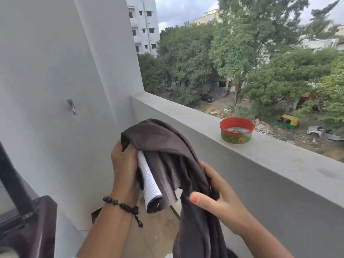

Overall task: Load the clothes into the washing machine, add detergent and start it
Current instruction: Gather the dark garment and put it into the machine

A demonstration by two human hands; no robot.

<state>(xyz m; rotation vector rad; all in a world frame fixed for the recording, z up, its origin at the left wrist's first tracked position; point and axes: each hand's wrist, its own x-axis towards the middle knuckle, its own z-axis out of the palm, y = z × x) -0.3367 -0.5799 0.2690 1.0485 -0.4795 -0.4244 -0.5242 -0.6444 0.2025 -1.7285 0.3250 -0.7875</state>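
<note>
At the near left edge a dark purple object [37,229] sits low against the wall, too blurred to tell what it is. Just right of it, the person's left hand [123,164], with a black bead bracelet [122,206] on its wrist, has its grip curled round the upper bunch of a dark brown garment [167,146], fingers hidden in the cloth. A white mesh piece [149,181] hangs from the same bunch, just beside the left palm. The right hand [221,198] holds the lower, hanging part of the garment, its grip closed on the fabric with the thumb stretched out to the left across the cloth. The garment is held up in the air between both hands, in front of a grey parapet [279,164], and its tail drops out of view at the bottom edge. Farther right, on top of the parapet, stands a round red-rimmed tub [236,130] with green printed sides. On the grey wall [46,71] to the left a small metal hook [71,106] is fixed. Far beyond the parapet are trees [242,62], a white building [144,25] and a yellow-green auto-rickshaw [288,121].
</note>
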